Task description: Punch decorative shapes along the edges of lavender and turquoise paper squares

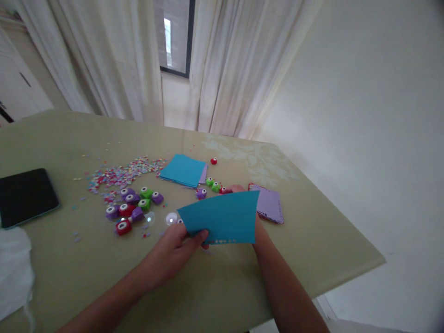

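A sheet of blue paper [224, 215] is pinched in my left hand [176, 247], the thumb on top near its lower left. A row of small punched holes runs along the sheet's near edge. My right hand [237, 188] reaches behind the paper, which hides most of it. Part of it shows above the paper's far edge, beside a red craft punch [224, 190]; whether it grips anything cannot be seen. Green craft punches [215, 187] and a purple craft punch [201, 193] stand just left of that hand.
Blue paper [183, 169] lies stacked at the back; purple sheets [272, 203] lie right. Several craft punches [127, 210] cluster left, before scattered paper confetti [128, 173]. One red punch [213, 161] stands farther back. A black tablet [27, 196] and white bag-like item [14, 270] lie far left.
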Motion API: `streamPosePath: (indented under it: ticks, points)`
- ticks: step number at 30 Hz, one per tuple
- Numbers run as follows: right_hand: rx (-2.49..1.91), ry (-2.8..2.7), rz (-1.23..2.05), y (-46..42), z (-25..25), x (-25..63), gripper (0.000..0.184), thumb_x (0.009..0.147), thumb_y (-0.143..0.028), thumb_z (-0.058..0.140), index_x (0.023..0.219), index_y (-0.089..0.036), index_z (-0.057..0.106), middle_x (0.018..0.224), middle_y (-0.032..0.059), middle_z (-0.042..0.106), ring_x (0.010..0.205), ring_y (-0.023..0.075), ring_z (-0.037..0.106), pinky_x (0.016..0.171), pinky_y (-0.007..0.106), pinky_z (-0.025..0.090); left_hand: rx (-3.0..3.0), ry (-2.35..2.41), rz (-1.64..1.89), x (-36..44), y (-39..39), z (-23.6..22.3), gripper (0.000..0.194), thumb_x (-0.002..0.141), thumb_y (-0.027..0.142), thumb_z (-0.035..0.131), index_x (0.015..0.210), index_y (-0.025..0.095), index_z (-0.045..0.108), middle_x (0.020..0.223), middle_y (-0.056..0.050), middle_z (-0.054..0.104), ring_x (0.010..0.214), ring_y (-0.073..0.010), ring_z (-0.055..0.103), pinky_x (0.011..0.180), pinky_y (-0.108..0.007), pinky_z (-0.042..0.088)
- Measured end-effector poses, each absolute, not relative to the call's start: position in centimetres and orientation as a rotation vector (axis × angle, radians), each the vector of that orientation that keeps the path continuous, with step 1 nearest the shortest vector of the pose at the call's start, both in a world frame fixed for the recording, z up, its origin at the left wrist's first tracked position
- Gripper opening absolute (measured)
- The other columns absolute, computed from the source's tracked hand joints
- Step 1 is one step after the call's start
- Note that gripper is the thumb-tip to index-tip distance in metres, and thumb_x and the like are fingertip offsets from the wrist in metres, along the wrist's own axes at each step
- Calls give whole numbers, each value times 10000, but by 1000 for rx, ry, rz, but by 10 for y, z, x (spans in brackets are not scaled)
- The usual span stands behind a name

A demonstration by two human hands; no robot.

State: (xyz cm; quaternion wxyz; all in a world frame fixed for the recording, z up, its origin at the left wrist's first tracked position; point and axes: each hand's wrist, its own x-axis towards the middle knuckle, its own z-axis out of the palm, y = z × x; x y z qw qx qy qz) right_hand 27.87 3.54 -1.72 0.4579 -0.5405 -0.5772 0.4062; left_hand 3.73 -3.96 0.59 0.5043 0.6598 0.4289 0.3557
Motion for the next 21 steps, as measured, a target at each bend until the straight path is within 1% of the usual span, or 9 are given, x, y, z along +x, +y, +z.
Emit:
streamPosePath:
  ticks: [2,4,6,9,12,15,17,19,21]
  points:
    - [-1401,-1546,892,35,-17,284,161,766,-214,881,800,-284,739,907,59,697,966,311,618,856,412,499,1644,1144,880,35,-35,0,370,996,496,624,765,257,786,844,-30,816,806,-279,757,729,-332,577]
    - [-1494,-1765,745,31,-18,281,149,779,-183,861,832,-264,748,958,71,703,945,292,626,863,405,490,1659,1279,931,29,-27,-4,361,996,498,619,787,251,778,818,-23,799,774,-279,733,687,-330,550]
    - [-1584,-1962,596,27,-18,276,123,824,-194,840,902,-238,755,1021,80,704,942,267,632,868,390,480,1668,1395,982,21,-18,-8,374,987,512,628,763,238,749,778,-20,773,759,-277,712,674,-333,526]
    - [-1661,-1974,501,26,-16,270,109,861,-219,826,941,-209,753,1041,81,698,924,239,628,872,378,477,1558,1462,1066,16,-10,-9,412,961,561,634,747,221,723,751,-21,760,739,-272,708,666,-337,529]
    - [-1539,-1760,674,28,-13,267,129,864,-298,837,913,-216,751,1010,62,697,864,218,638,838,368,500,1370,1415,1110,17,-11,-4,455,908,630,676,790,197,754,786,-62,800,752,-275,740,682,-352,574]
    - [-1299,-1481,1069,26,-10,261,296,814,-432,897,965,-229,744,951,29,718,805,200,668,780,346,523,1216,1387,1133,19,-14,3,456,871,636,729,838,184,777,825,-90,836,748,-270,773,681,-348,603]
    - [-1198,-1349,1256,22,-6,255,397,734,-454,962,960,-229,726,881,1,715,745,179,660,726,321,517,1179,1401,1166,18,-15,7,432,859,616,745,844,186,783,807,-90,840,727,-269,783,673,-346,614]
    - [-1164,-1275,1332,18,-1,248,437,678,-454,999,913,-226,709,805,-22,688,656,145,600,637,287,469,1191,1423,1189,17,-14,9,414,854,602,743,845,190,788,780,-84,837,707,-271,787,668,-351,622]
    - [-1150,-1250,1352,15,2,243,437,669,-474,999,894,-224,721,751,-34,655,592,117,519,566,266,390,1236,1438,1184,16,-14,11,402,862,592,724,833,196,789,760,-79,834,708,-279,795,679,-359,630]
